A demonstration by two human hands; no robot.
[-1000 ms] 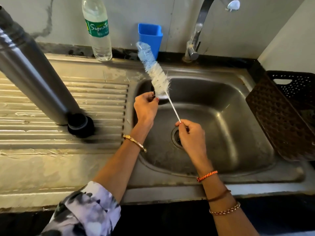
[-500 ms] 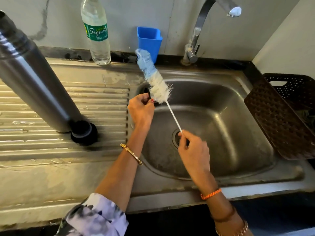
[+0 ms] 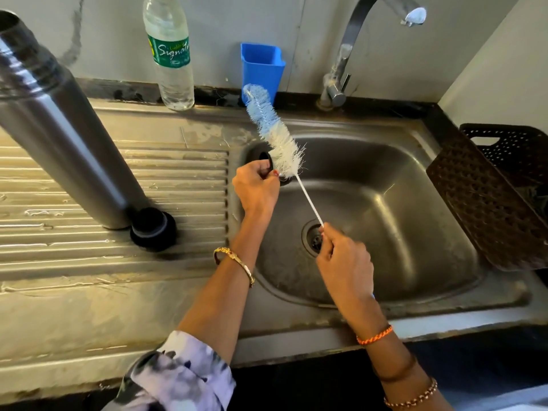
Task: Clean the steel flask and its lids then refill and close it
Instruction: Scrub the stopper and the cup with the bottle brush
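The tall steel flask (image 3: 68, 137) stands open on the ribbed drainboard at the left. A black lid (image 3: 153, 228) sits beside its base. Over the sink's left rim, my left hand (image 3: 256, 189) grips a small black lid (image 3: 266, 158), mostly hidden by my fingers. My right hand (image 3: 345, 262) holds the thin white handle of a bottle brush (image 3: 274, 136) above the drain. The brush's blue and white bristles lie against the small lid.
A steel sink basin (image 3: 385, 209) with a drain (image 3: 314, 238) lies below my hands. The tap (image 3: 350, 46) arches above with no water running. A plastic water bottle (image 3: 172, 54) and a blue cup (image 3: 262, 69) stand at the wall. A brown perforated basket (image 3: 498, 197) leans at the right.
My right hand has slid down the brush handle toward me. The brush and my left hand with the small lid have stayed near the sink's left rim.
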